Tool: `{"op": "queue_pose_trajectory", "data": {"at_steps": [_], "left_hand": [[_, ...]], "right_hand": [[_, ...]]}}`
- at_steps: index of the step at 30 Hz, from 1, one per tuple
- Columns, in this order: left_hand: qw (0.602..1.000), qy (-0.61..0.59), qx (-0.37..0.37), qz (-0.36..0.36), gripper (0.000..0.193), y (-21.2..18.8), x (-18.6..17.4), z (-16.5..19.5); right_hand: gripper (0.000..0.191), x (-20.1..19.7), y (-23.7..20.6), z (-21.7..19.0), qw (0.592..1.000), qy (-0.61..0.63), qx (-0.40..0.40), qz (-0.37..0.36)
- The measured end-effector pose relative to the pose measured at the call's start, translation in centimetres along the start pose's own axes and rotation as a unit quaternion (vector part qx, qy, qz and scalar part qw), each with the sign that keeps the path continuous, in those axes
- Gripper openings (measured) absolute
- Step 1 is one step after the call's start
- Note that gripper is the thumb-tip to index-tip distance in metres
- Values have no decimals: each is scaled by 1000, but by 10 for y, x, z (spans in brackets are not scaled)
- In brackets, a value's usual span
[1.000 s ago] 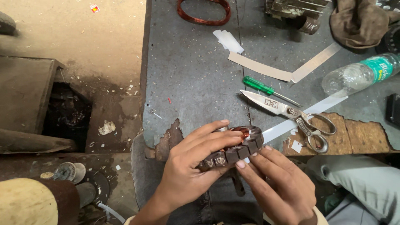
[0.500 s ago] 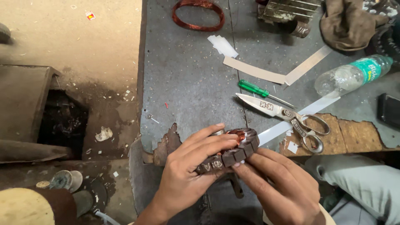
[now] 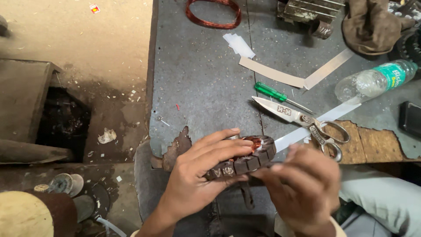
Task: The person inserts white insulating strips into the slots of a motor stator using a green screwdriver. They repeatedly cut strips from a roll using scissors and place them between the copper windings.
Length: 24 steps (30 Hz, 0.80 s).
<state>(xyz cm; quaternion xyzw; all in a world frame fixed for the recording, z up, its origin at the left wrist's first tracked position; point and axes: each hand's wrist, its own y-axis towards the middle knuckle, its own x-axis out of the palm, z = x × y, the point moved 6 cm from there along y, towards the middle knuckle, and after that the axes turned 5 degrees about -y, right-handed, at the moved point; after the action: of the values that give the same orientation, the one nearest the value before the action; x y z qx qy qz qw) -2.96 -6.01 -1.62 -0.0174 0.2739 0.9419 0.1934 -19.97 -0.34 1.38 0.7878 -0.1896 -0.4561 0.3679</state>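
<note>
My left hand (image 3: 199, 173) grips a dark round motor stator (image 3: 245, 160) with copper winding showing in its middle, held at the near edge of the grey workbench (image 3: 201, 83). My right hand (image 3: 302, 186) is blurred, its fingertips at the stator's right rim. A long white paper strip (image 3: 307, 127) runs from the stator up to the right, passing under the scissors (image 3: 302, 120). I cannot tell whether the right fingers pinch the strip.
A green-handled screwdriver (image 3: 274, 93) lies beyond the scissors. A coil of copper wire (image 3: 212, 13), cut paper strips (image 3: 280, 74), a plastic bottle (image 3: 372, 81), a brown cloth (image 3: 372, 26) and metal parts (image 3: 307, 11) sit farther back. The dirt floor (image 3: 74, 66) is on the left.
The view has shifted slightly. My right hand has moved quickly at the stator's right edge and is now blurred. My left hand keeps its hold.
</note>
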Motion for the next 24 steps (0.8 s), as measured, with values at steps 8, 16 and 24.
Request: {"op": "queue_pose_trajectory", "data": {"at_steps": [8,16,24], "left_hand": [[997,29,68,30,60,-17,-1,-1],[990,59,116,50,46,-31,3,-8],[993,40,106,14,49,-31,0,-13]], "right_hand": [[45,44,-46,35,943,320,83,-48],[34,40,-59,35,954,288,72,-39],[23,37,-56,31,957,268,101,-44]]}}
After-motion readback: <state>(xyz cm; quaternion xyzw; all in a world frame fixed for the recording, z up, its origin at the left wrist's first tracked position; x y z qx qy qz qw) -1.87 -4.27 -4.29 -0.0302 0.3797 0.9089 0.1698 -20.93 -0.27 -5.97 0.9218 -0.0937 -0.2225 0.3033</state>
